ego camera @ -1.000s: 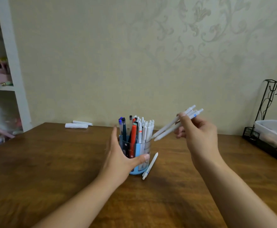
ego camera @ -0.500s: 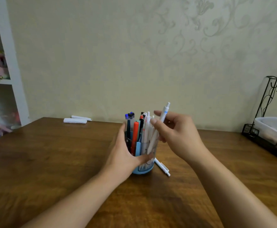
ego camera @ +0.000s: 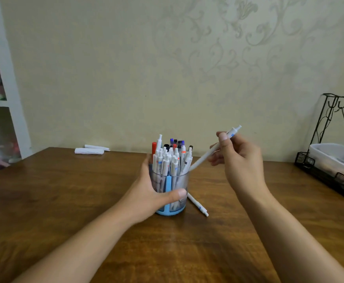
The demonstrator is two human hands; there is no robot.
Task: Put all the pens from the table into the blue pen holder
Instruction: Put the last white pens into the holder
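Observation:
The blue pen holder [ego camera: 170, 212] stands at the middle of the wooden table [ego camera: 54, 201], packed with several white, red and dark pens [ego camera: 171, 158]. My left hand [ego camera: 148, 197] grips the holder from its left, thumb across the front. My right hand [ego camera: 238, 160] is raised to the right of the holder and pinches one white pen [ego camera: 206, 156], tilted, its lower tip at the holder's rim. Another white pen [ego camera: 197, 205] lies flat on the table just right of the holder's base.
Two white rolled items [ego camera: 89, 150] lie at the table's far edge near the wall. A black wire rack [ego camera: 330, 176] with a clear plastic box [ego camera: 334, 158] stands at the right. A white shelf unit [ego camera: 5, 78] is at the left.
My right hand has drawn back up and to the right from the holder, now with a single white pen held at a slant. The left hand keeps its grip on the holder.

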